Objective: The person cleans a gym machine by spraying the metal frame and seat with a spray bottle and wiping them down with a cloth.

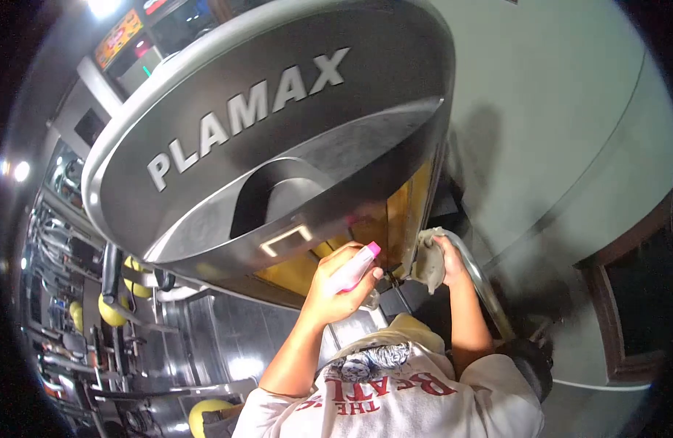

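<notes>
My left hand (336, 288) is wrapped round a spray bottle with a white and pink head (355, 270). Its pink nozzle points up and to the right, and part of a clear body shows below my fingers. To the right, my right hand (453, 261) grips a crumpled greyish cloth (428, 264), which hangs from the fingers beside a curved metal tube. In front of both hands is a large dark machine cover (300, 131) with raised silver PLAMAX lettering and a recessed shelf. Neither hand appears to touch the cover.
A curved metal tube (482, 281) runs down on the right, near my right forearm. Yellow panels (409, 212) show under the cover. Gym equipment with yellow balls or pads (112, 310) stands at left. A pale wall (563, 109) and a dark frame (606, 314) are at right.
</notes>
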Available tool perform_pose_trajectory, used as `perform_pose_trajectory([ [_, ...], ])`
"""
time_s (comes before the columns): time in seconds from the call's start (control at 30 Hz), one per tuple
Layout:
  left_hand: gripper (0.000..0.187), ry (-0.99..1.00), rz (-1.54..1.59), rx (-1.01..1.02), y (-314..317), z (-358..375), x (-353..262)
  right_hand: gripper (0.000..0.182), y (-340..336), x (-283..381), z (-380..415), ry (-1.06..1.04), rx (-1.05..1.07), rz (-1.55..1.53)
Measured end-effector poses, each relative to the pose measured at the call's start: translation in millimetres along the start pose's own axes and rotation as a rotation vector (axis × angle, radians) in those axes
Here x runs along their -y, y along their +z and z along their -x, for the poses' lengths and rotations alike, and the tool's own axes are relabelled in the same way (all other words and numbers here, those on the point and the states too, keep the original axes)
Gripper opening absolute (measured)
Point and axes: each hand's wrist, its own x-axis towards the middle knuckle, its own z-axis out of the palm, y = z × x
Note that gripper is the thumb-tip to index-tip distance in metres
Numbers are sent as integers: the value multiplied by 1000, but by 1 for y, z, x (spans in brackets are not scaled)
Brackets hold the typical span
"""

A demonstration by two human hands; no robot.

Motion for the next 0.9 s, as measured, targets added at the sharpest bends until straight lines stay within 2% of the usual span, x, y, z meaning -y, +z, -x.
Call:
perform_pose_trajectory([
  [0.03,12,-34,-36,19,4,-3,1,35,-1,4,0,-37,-41,10],
  [0.13,13,-153,-3,18,24,-11,10,38,16,22,16,-169,57,-121],
  [0.17,13,-189,-7,27,27,-14,13,42,22,28,21,-149,141,-178],
  [0.27,12,-251,-15,14,43,-28,11,54,-7,25,3,-182,142,-156],
  [0.37,13,-253,-27,1,55,-36,20,57,-23,30,-1,-164,169,-183],
  [0.4,16,-250,-62,-3,56,-38,18,60,-25,31,1,-46,202,-222],
  [0.47,18,-312,-33,-11,63,-41,23,60,-2,47,23,-71,335,-182],
  [0.5,19,-330,-91,7,64,-45,18,58,-13,38,10,-35,109,-179],
  [0.53,20,-313,-81,15,66,-47,16,57,-1,44,22,26,113,-161],
  [0.6,22,-278,-63,23,72,-53,12,53,-32,34,-6,70,78,-59],
  [0.63,22,-276,-49,41,73,-57,6,48,-9,44,2,15,-50,-40],
  [0.73,19,-176,-107,24,86,-60,19,40,29,74,-14,-555,-357,295],
  [0.8,17,-158,-167,12,92,-66,15,25,63,121,-9,-856,-367,690],
  [0.87,17,-183,-180,-13,101,-70,14,26,97,157,-1,-862,-322,748],
  [0.9,18,-219,-160,-32,105,-71,16,26,109,165,-7,-1023,-254,661],
])
